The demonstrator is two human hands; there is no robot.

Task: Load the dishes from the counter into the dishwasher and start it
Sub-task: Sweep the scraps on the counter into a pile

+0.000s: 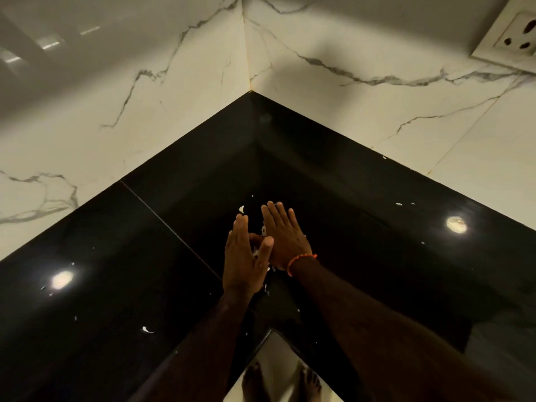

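Head view: black glossy counter (333,175) runs into an inside corner under white marbled wall tiles (179,91); taking that corner as the landmark, both hands sit just in front of it, over the counter's middle. Left hand (246,256) is edge-on w/ fingers straight and together, thumb out toward the other hand, holding nothing. Right hand (282,236) lies just right of it, palm down, fingers straight and spread a bit, nothing gripped; can't tell if it presses the surface. An orange wristband (300,264) circles the right wrist. Small white scraps (263,230) show between and around the two hands, w/ more flecks left of and right of them on the counter. A white wall socket (513,39) sits far right of the corner, up on the tiles. Bare feet (282,381) show below the counter's front edge. No dishes or dishwasher in view.
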